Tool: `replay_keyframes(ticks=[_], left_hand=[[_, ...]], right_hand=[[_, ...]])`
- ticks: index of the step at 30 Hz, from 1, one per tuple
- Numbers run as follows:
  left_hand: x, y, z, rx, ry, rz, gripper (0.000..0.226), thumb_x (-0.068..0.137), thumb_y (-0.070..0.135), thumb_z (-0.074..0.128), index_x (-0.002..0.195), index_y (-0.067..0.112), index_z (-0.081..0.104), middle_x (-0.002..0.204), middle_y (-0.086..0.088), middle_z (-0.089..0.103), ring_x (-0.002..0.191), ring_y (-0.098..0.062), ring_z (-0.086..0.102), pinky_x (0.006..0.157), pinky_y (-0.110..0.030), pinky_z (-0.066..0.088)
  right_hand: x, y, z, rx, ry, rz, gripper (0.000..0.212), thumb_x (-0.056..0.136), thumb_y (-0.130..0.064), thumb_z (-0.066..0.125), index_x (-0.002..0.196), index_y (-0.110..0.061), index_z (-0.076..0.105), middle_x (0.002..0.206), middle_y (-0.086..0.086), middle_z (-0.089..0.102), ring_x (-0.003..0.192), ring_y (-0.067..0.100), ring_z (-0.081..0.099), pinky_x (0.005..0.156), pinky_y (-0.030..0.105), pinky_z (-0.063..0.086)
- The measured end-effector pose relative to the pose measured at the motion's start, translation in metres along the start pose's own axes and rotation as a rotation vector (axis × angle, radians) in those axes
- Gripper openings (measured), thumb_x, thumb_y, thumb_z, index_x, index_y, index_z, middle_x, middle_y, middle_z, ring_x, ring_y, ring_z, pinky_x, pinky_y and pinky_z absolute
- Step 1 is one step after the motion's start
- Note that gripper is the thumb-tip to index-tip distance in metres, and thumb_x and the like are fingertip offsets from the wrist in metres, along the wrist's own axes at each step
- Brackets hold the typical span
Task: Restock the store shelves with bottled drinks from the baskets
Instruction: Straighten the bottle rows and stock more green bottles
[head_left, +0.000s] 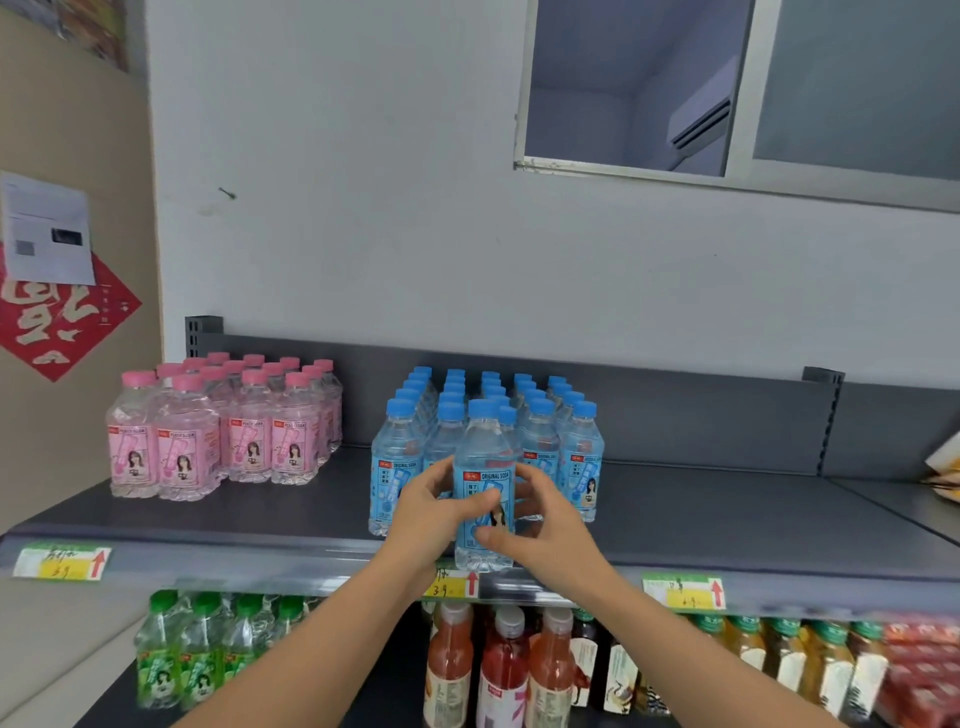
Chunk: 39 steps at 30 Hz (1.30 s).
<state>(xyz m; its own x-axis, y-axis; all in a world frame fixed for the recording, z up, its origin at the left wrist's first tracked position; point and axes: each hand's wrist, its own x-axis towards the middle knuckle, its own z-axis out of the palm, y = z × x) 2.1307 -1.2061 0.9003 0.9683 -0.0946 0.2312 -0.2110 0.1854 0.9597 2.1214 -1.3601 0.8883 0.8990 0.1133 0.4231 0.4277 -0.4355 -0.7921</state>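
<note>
Two hands: left hand (434, 506) and right hand (540, 519), fingers (480, 501) wrapped around one blue-capped bottle (483, 483), holding it at the label.
Bottle place: lower centre of frame, upright on the top shelf (727, 525) front edge, just before the blue-capped pack (488, 415).
Handling: likely full and moderately heavy; thin plastic may flex; label band gives the surest hold.
Further out: pink-capped bottles (223, 431) at left, well apart.

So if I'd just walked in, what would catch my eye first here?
Probably the clear blue-capped soda bottle at the grey metal shelf's front edge, held upright between the left hand and right hand. Behind it stands a block of matching bottles; far left on that shelf, a cluster of pink-capped peach soda bottles.
</note>
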Motion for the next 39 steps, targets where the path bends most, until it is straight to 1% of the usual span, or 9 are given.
replay_keyframes(ticks=[3, 7, 13, 15, 18, 24, 32, 35, 39], left_hand=[[0.003, 0.001, 0.012, -0.003, -0.041, -0.015, 0.035, 0.075, 0.006, 0.077, 0.106, 0.021, 0.070, 0.103, 0.000, 0.073, 0.097, -0.021, 0.069, 0.088, -0.042, 0.055], [0.004, -0.002, 0.016, 0.080, -0.061, -0.017, 0.056, 0.078, 0.017, 0.077, 0.129, 0.021, 0.054, 0.126, 0.004, 0.060, 0.116, -0.015, 0.057, 0.094, -0.032, 0.047], [-0.001, -0.022, 0.008, 0.207, 0.030, -0.050, 0.045, 0.081, 0.011, 0.074, 0.124, 0.012, 0.060, 0.116, -0.001, 0.064, 0.106, -0.012, 0.059, 0.088, -0.024, 0.044], [0.000, -0.028, 0.005, 0.285, 0.038, -0.053, 0.042, 0.081, 0.012, 0.074, 0.121, 0.014, 0.062, 0.115, -0.001, 0.065, 0.106, -0.013, 0.060, 0.092, -0.027, 0.047], [0.003, -0.034, 0.003, 0.415, 0.041, -0.031, 0.043, 0.082, 0.013, 0.074, 0.123, 0.016, 0.060, 0.116, 0.003, 0.063, 0.111, -0.013, 0.058, 0.101, -0.031, 0.045], [0.010, -0.034, 0.002, 0.705, 0.054, 0.117, 0.060, 0.085, 0.021, 0.071, 0.139, 0.020, 0.045, 0.130, 0.005, 0.050, 0.119, -0.009, 0.048, 0.100, -0.025, 0.039], [0.029, -0.031, -0.011, 1.044, 0.393, 0.335, 0.063, 0.079, 0.029, 0.076, 0.130, 0.020, 0.040, 0.125, 0.000, 0.038, 0.115, -0.018, 0.043, 0.090, -0.029, 0.040], [0.036, -0.027, -0.018, 1.162, 0.508, 0.355, 0.077, 0.072, 0.034, 0.080, 0.134, 0.015, 0.038, 0.132, -0.007, 0.037, 0.123, -0.025, 0.038, 0.097, -0.038, 0.037], [0.040, -0.028, -0.028, 1.154, 0.554, 0.248, 0.109, 0.069, 0.045, 0.080, 0.150, 0.015, 0.012, 0.150, -0.013, 0.019, 0.138, -0.030, 0.022, 0.106, -0.048, 0.030]], right_hand=[[-0.001, 0.004, -0.009, 0.062, 0.091, 0.032, 0.062, 0.071, -0.021, 0.084, 0.122, -0.033, 0.052, 0.110, -0.012, 0.064, 0.103, 0.003, 0.059, 0.086, 0.027, 0.053], [-0.001, 0.009, -0.029, 0.140, 0.202, 0.070, 0.056, 0.073, -0.014, 0.082, 0.118, -0.031, 0.052, 0.106, -0.009, 0.064, 0.100, 0.004, 0.059, 0.076, 0.021, 0.052], [0.019, 0.035, -0.048, 0.166, 0.273, 0.175, 0.056, 0.077, -0.005, 0.078, 0.119, -0.029, 0.050, 0.110, -0.002, 0.064, 0.099, 0.015, 0.064, 0.072, 0.025, 0.054], [0.025, 0.042, -0.047, 0.147, 0.263, 0.208, 0.056, 0.077, -0.003, 0.077, 0.120, -0.027, 0.050, 0.110, -0.002, 0.064, 0.098, 0.015, 0.064, 0.071, 0.024, 0.053], [0.032, 0.052, -0.042, 0.126, 0.242, 0.253, 0.057, 0.077, -0.005, 0.077, 0.122, -0.026, 0.050, 0.110, -0.004, 0.062, 0.100, 0.016, 0.062, 0.076, 0.028, 0.052], [0.040, 0.064, -0.034, 0.126, 0.216, 0.285, 0.061, 0.077, -0.004, 0.077, 0.126, -0.028, 0.050, 0.118, -0.002, 0.061, 0.107, 0.019, 0.060, 0.091, 0.042, 0.053], [0.040, 0.062, -0.039, 0.077, 0.167, 0.304, 0.068, 0.077, -0.007, 0.078, 0.135, -0.023, 0.045, 0.123, -0.002, 0.058, 0.111, 0.018, 0.057, 0.090, 0.033, 0.049], [0.040, 0.061, -0.039, 0.055, 0.158, 0.322, 0.073, 0.076, -0.010, 0.079, 0.139, -0.024, 0.042, 0.126, -0.001, 0.058, 0.114, 0.018, 0.057, 0.094, 0.036, 0.050], [0.039, 0.063, -0.037, -0.006, 0.188, 0.326, 0.075, 0.073, -0.019, 0.083, 0.136, -0.026, 0.044, 0.123, -0.002, 0.059, 0.114, 0.019, 0.058, 0.096, 0.041, 0.051]])
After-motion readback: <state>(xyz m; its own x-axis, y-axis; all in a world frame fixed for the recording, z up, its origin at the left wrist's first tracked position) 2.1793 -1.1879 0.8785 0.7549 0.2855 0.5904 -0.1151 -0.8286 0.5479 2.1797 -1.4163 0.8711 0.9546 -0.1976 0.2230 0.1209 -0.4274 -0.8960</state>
